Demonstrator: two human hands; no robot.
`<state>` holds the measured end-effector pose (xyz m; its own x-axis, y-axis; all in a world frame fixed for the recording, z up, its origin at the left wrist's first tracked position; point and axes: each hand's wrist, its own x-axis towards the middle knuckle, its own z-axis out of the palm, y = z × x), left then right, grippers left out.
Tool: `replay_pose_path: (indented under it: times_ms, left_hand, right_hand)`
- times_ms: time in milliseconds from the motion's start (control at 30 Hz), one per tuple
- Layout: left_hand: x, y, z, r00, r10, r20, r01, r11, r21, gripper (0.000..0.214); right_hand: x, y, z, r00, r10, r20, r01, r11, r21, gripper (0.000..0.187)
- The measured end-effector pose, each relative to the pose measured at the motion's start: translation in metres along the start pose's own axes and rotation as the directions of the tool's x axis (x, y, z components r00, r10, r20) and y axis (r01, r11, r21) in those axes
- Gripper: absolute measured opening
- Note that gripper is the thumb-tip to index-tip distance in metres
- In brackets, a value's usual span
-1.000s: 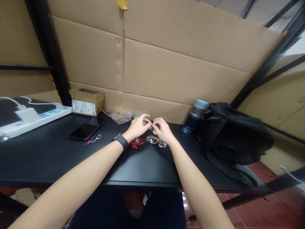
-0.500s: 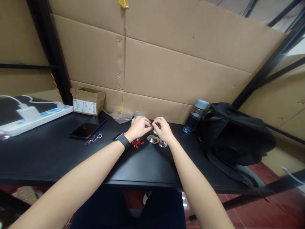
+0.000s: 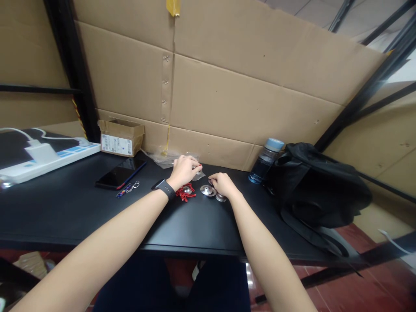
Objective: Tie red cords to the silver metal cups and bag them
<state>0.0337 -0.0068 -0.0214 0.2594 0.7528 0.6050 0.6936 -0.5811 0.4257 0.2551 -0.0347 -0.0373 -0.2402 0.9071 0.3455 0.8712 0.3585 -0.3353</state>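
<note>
My left hand (image 3: 186, 170), with a dark watch on its wrist, is closed in a pinch; a small bit of red cord (image 3: 200, 166) shows at the fingertips. Below that wrist, a tangle of red cords (image 3: 186, 196) lies around a shiny metal disc (image 3: 187, 189). My right hand (image 3: 224, 184) is lowered to the table, its fingers curled over a metal piece (image 3: 210, 181) that they mostly hide. Close beside it sit a domed, cymbal-like metal disc (image 3: 206, 190) and further round metal pieces (image 3: 221, 197).
Clear plastic bags (image 3: 165, 160) lie behind my left hand. Leftward are a phone (image 3: 121, 172), a keychain (image 3: 128, 189), an open cardboard box (image 3: 121, 138) and a power strip (image 3: 65, 157). A water bottle (image 3: 264, 161) and a black backpack (image 3: 321, 184) stand on the right.
My hands, which met over a bit of red, have parted. The left went slightly left with the red cord; the right came down to the metal pieces.
</note>
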Motion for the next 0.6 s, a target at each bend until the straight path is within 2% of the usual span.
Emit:
replay_pose_path:
  times_ms: [133, 333, 500, 600]
  left_hand:
    - [0.001, 0.0, -0.004, 1.0, 0.008, -0.013, -0.008, 1.0, -0.003, 0.025]
    - [-0.001, 0.005, -0.01, 0.998, 0.035, 0.043, -0.033, 0.999, -0.042, 0.024]
    - [0.0, 0.004, -0.012, 0.997, 0.036, 0.068, -0.03, 0.996, -0.081, 0.018]
    - [0.0, 0.008, -0.011, 0.998, -0.011, 0.065, 0.021, 0.986, -0.165, 0.018]
  right_hand:
    - [0.001, 0.0, -0.006, 0.999, 0.026, -0.019, -0.026, 1.0, 0.006, 0.028]
    - [-0.001, 0.0, -0.009, 0.999, 0.04, -0.019, -0.038, 0.996, 0.085, 0.016]
    - [-0.001, -0.006, -0.01, 0.989, 0.091, -0.115, -0.06, 0.967, 0.25, 0.011]
    - [0.0, -0.013, -0.012, 0.978, 0.123, -0.167, -0.046, 0.913, 0.405, 0.014]
